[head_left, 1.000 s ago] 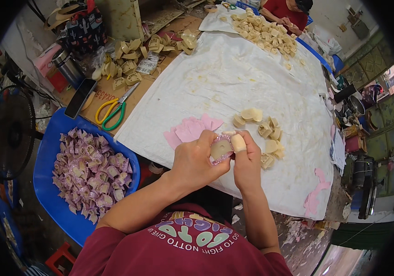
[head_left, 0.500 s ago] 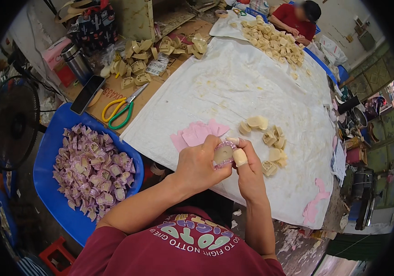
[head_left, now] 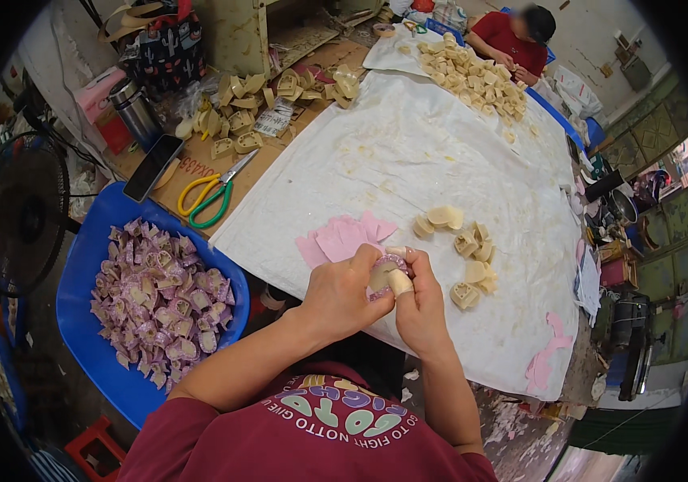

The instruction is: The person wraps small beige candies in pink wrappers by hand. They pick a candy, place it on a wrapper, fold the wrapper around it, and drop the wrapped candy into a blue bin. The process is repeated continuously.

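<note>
My left hand point(head_left: 342, 291) grips a small shoe heel point(head_left: 380, 275) with a glittery purple edge and a pale flat face turned up. My right hand point(head_left: 420, 305) closes on its other side, wearing cream finger covers on the thumb and one finger. The right thumb presses over the pale face and hides part of it. Just beyond my left hand, pink pieces point(head_left: 340, 239) lie overlapped on the white cloth point(head_left: 376, 153). Several bare cream heels point(head_left: 473, 241) sit to the right of my hands.
A blue tub point(head_left: 79, 305) at left holds many purple-covered heels point(head_left: 159, 293). Scissors point(head_left: 214, 193) with yellow and green handles, a phone point(head_left: 153, 167) and a flask point(head_left: 135, 112) lie along the table's left side. Across the table, a co-worker point(head_left: 513, 44) sits by piled cream heels point(head_left: 477, 80).
My right hand has shifted slightly left, and its thumb has moved from the heel's right edge onto its pale face. My left hand keeps its hold.
</note>
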Available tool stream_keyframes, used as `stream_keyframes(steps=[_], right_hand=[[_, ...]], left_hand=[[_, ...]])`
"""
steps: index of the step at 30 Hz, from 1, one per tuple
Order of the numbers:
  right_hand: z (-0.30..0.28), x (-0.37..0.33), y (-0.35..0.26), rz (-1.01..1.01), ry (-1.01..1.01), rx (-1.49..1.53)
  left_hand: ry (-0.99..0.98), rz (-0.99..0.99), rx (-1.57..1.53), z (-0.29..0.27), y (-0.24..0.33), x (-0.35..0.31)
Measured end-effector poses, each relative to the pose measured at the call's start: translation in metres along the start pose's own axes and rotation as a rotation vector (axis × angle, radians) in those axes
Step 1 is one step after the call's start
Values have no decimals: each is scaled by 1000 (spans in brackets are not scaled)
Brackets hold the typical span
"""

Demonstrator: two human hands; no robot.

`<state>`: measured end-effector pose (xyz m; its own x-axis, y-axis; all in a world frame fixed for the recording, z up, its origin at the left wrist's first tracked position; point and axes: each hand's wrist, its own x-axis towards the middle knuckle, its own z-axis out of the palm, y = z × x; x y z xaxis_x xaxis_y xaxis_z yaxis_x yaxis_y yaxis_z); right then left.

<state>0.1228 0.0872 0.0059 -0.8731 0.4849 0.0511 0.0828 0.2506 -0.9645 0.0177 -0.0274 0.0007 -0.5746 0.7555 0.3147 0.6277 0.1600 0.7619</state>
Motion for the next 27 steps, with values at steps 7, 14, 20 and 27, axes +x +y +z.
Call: stream_keyframes(steps=[7, 14, 20, 27], right_hand=[[10, -4, -5, 22, 20, 331], [8, -5, 6, 97, -71, 249], [27, -4, 3, 18, 103, 250], [35, 3, -9, 39, -62, 410]], left_hand=[[-65, 42, -39, -6, 3, 0], [-7, 110, -14, -16, -8, -8], [165, -122, -427, -45, -22, -14], [185, -62, -366, -45, -13, -21]])
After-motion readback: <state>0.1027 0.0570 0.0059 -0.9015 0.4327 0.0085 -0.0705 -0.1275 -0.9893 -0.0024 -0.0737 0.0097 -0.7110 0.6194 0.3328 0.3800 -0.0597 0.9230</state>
